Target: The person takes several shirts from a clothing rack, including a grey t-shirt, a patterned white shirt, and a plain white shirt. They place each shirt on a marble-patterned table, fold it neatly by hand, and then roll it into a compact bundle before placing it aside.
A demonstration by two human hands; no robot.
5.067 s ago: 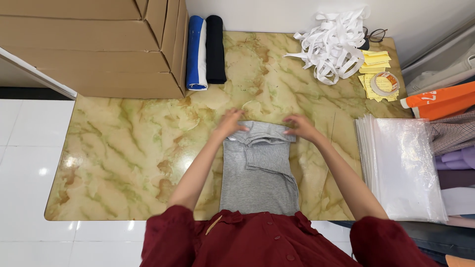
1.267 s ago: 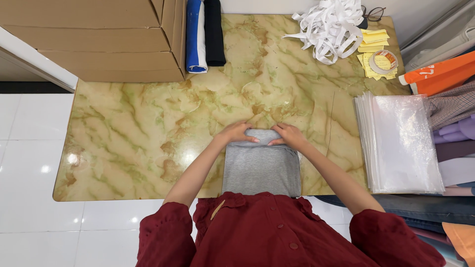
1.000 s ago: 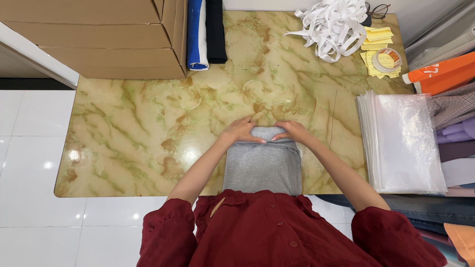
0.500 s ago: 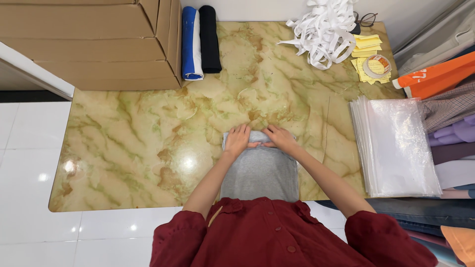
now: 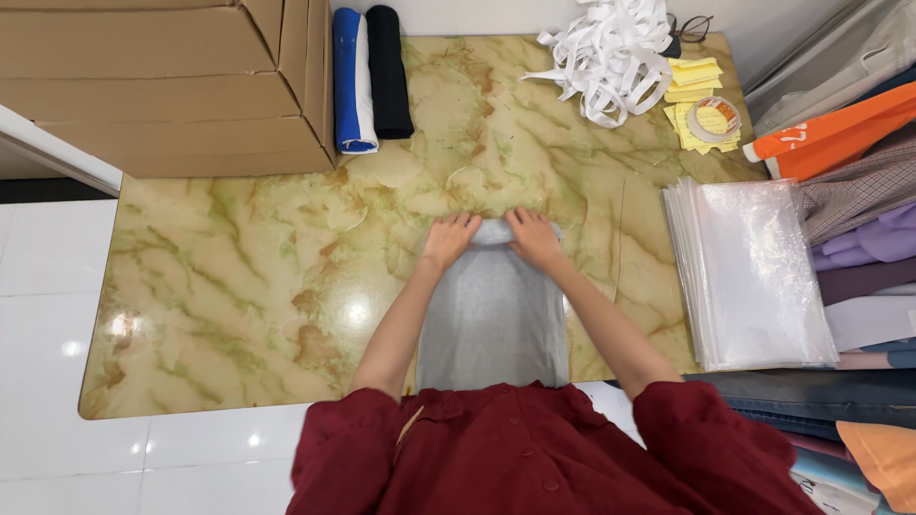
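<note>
Grey garment [image 5: 493, 319], folded into a narrow rectangle, lies on the marbled surface [image 5: 239, 277] at its near edge, straight in front of the person. In the head view, both hands rest on its far end: left hand [image 5: 449, 239] on the far left corner, right hand [image 5: 534, 237] on the far right corner, fingertips nearly meeting over the rounded fold. Fingers [image 5: 461, 227] of each hand are extended and only slightly spread, pressing flat rather than pinching; nothing is clamped. To do this well, I judge the palms should hold even pressure on both corners so the edge stays square. Clear plastic bags [image 5: 754, 272] lie stacked well apart to the right; cardboard boxes [image 5: 162, 81] stand far left.
</note>
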